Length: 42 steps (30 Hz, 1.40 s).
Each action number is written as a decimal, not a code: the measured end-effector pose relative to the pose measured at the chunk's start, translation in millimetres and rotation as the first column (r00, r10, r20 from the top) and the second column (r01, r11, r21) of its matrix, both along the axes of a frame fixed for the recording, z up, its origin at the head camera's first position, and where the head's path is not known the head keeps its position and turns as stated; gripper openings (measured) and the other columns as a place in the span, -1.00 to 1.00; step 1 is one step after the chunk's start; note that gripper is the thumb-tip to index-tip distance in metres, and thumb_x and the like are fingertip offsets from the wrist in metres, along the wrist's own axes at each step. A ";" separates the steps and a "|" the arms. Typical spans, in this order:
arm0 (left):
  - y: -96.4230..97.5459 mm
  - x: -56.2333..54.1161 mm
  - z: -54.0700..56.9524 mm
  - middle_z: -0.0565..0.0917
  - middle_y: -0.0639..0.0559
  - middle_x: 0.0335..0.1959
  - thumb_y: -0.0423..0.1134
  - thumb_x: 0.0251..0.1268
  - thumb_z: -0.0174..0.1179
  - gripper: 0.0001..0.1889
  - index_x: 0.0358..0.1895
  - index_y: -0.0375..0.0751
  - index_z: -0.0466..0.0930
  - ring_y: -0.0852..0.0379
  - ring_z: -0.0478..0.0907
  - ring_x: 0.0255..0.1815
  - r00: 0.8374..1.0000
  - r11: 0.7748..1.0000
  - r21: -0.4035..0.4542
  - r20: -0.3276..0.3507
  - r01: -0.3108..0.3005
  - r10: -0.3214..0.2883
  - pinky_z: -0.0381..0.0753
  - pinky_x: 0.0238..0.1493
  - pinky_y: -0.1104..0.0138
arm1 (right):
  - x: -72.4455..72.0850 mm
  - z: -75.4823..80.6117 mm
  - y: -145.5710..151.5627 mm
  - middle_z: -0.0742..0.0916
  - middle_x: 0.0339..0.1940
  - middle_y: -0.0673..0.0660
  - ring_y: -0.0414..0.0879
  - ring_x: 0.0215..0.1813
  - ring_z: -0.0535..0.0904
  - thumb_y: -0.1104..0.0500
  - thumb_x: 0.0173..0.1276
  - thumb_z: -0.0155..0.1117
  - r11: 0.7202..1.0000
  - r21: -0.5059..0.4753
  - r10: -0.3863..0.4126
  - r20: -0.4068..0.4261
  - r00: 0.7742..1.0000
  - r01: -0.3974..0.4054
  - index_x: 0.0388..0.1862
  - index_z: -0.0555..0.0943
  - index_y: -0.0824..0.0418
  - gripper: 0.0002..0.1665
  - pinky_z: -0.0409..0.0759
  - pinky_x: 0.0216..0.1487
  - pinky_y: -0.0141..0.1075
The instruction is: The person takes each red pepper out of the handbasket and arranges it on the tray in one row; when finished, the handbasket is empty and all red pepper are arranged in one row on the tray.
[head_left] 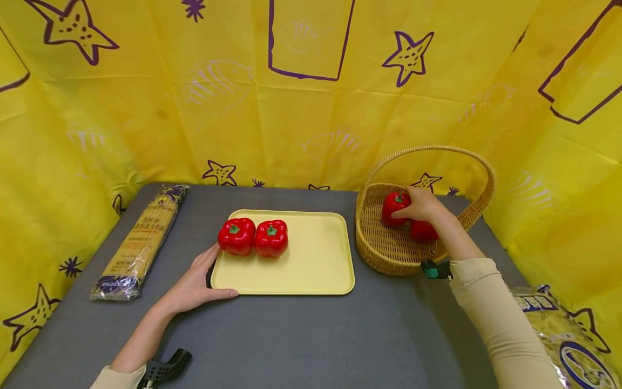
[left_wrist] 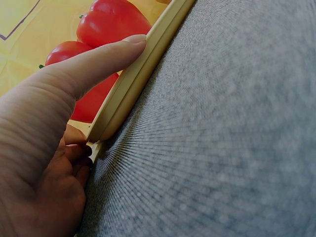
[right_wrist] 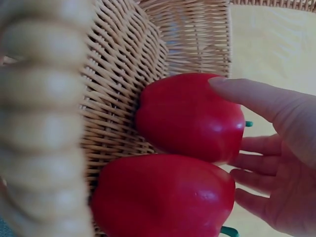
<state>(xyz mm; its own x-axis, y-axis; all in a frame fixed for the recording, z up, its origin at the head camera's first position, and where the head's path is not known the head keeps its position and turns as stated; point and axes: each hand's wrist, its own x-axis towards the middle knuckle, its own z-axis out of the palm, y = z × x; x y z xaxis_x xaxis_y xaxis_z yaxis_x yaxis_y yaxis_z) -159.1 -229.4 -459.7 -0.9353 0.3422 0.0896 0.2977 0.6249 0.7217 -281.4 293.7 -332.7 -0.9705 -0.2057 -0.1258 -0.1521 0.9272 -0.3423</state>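
Two glossy red bell peppers (head_left: 236, 236) with green stems sit side by side on the left part of a pale yellow tray (head_left: 311, 265). My left hand (head_left: 194, 283) holds the tray's near left corner, its thumb along the front rim and its fingers at the left side. In the wicker basket (head_left: 384, 256) on the right are two more red peppers. My right hand (head_left: 424, 204) reaches in and grips the farther pepper (right_wrist: 190, 116), thumb on one side and fingers on the other. The second pepper (right_wrist: 165, 197) lies against it, partly behind my wrist in the head view.
A clear bag of spaghetti (head_left: 141, 243) lies at the left of the grey table (head_left: 311, 340). Another plastic food bag (head_left: 559, 329) is at the right edge, partly behind my right sleeve. The basket's tall handle (head_left: 432, 148) arches overhead. A yellow patterned curtain (head_left: 311, 119) surrounds the table.
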 end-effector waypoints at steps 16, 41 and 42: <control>-0.3 -2.2 -2.3 -0.03 -0.21 0.56 0.09 -0.09 0.53 0.27 0.59 -0.04 -0.22 -0.33 -0.11 0.48 1.000 1.000 0.004 -0.014 0.007 -0.007 0.04 0.24 -0.35 | -0.1 -4.9 -2.6 0.47 0.22 0.54 0.42 0.24 0.35 0.08 0.22 0.42 0.999 0.031 -0.020 -0.035 0.999 0.021 0.37 0.27 0.54 -0.10 0.30 0.23 0.24; -0.2 -1.8 -1.5 -0.01 -0.23 0.55 0.08 -0.09 0.53 0.26 0.59 -0.08 -0.19 -0.33 -0.11 0.47 1.000 1.000 0.000 -0.017 0.006 -0.006 0.03 0.24 -0.35 | 33.8 2.0 -14.8 0.51 0.22 0.47 0.36 0.21 0.40 0.05 0.17 0.48 0.999 -0.046 0.012 -0.182 0.983 -0.021 0.33 0.35 0.48 -0.11 0.37 0.19 0.20; -0.1 -1.9 -1.5 -0.01 -0.23 0.55 0.08 -0.09 0.53 0.26 0.59 -0.09 -0.18 -0.33 -0.11 0.47 1.000 1.000 -0.001 -0.017 0.006 -0.006 0.03 0.24 -0.35 | 35.7 2.3 -16.1 0.52 0.21 0.46 0.35 0.20 0.41 0.05 0.16 0.49 0.999 -0.046 0.015 -0.189 0.982 -0.024 0.33 0.36 0.48 -0.12 0.37 0.19 0.19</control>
